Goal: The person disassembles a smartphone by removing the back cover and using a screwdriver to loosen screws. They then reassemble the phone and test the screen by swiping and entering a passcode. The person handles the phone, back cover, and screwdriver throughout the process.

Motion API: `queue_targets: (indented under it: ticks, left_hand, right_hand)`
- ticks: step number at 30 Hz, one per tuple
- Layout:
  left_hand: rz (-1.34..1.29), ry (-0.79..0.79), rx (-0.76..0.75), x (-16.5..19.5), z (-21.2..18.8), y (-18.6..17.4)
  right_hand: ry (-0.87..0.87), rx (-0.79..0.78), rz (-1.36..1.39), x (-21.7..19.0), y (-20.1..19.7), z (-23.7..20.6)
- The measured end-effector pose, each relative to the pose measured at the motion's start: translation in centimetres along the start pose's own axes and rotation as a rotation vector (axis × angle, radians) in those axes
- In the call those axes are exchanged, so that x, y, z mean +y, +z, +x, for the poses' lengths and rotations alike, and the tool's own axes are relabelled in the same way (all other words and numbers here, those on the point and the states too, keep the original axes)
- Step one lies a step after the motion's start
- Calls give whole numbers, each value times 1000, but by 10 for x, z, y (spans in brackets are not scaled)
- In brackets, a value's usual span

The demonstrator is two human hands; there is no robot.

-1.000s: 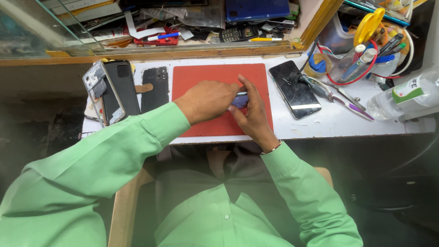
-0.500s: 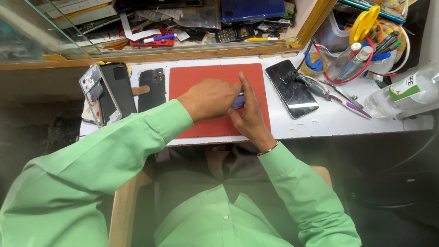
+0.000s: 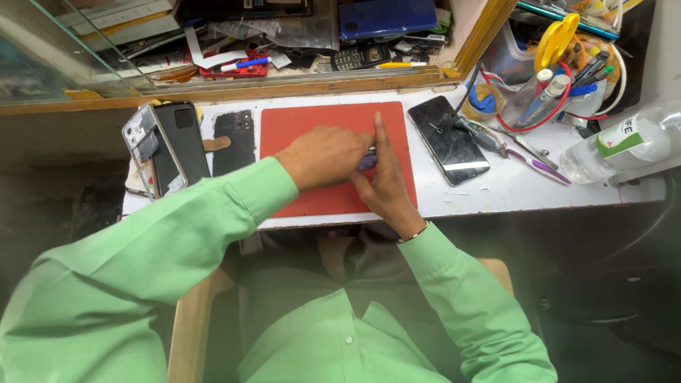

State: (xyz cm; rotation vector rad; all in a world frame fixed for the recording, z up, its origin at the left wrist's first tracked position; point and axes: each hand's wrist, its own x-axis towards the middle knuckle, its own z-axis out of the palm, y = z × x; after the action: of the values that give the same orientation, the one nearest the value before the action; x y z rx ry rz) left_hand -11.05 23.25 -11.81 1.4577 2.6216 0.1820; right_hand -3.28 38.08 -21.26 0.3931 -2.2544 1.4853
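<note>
Both hands meet over a red work mat (image 3: 312, 124) on a white bench. My left hand (image 3: 323, 156) curls over a small bluish-purple object (image 3: 367, 160), most of which is hidden. My right hand (image 3: 383, 181) presses against the same object from the right, its index finger stretched straight up the mat. What the object is cannot be made out. Both arms wear light green sleeves.
A dark phone (image 3: 447, 139) lies face up right of the mat, with tweezers and small tools (image 3: 507, 145) beside it. Left of the mat lie a black phone back (image 3: 234, 140) and opened phones (image 3: 164, 147). A plastic bottle (image 3: 624, 145) lies far right. A cluttered shelf (image 3: 298, 42) runs behind.
The view has shifted slightly. Both hands stay together over the small object on the mat, with little visible movement.
</note>
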Motion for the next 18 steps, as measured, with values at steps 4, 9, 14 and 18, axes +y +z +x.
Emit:
queue_targets:
  ticks: [4, 9, 14, 18]
  left_hand:
    - [-78, -8, 77, -2, -4, -1]
    - [-127, -127, 31, -10, -1, -6]
    - [-233, -224, 74, -14, -1, -4]
    - [-296, -249, 133, -12, -6, -1]
  right_hand:
    - [109, 29, 146, 0, 3, 3]
    - [8, 235, -71, -10, 6, 3]
    - [145, 311, -206, -27, 12, -3]
    - [159, 319, -206, -34, 18, -6]
